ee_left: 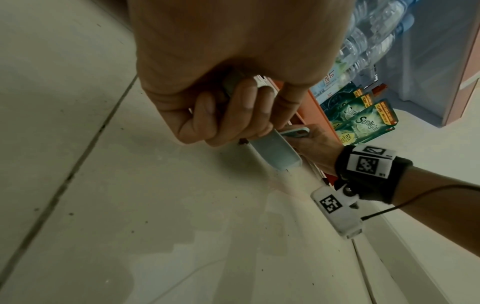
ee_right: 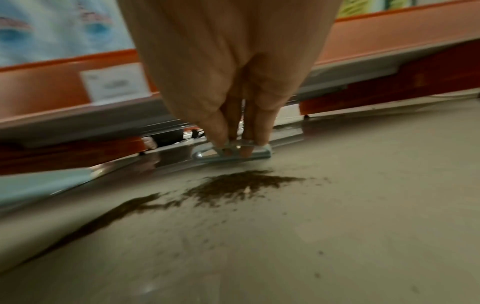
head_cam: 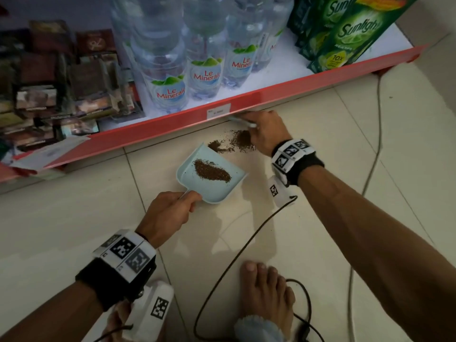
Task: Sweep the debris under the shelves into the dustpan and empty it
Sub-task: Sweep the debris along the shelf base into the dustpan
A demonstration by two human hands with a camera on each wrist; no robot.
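Observation:
A light blue dustpan [head_cam: 223, 186] lies on the tiled floor below the red shelf edge, with a brown heap of debris [head_cam: 211, 171] inside it. My left hand [head_cam: 170, 213] grips its handle [ee_left: 270, 152]. More loose brown debris [head_cam: 240, 140] lies on the floor just past the pan's mouth, also seen as debris [ee_right: 233, 189] in the right wrist view. My right hand [head_cam: 265, 133] holds a small light blue brush [ee_right: 233, 153] low at the shelf's edge, right behind that debris; its bristles are hidden.
The red-edged bottom shelf [head_cam: 222, 114] overhangs the floor, carrying water bottles [head_cam: 204, 60] and green Sunlight packs [head_cam: 345, 33]. Black cables [head_cam: 237, 257] loop over the tiles near my bare foot [head_cam: 266, 292]. A grey cord [head_cam: 372, 156] runs along the right.

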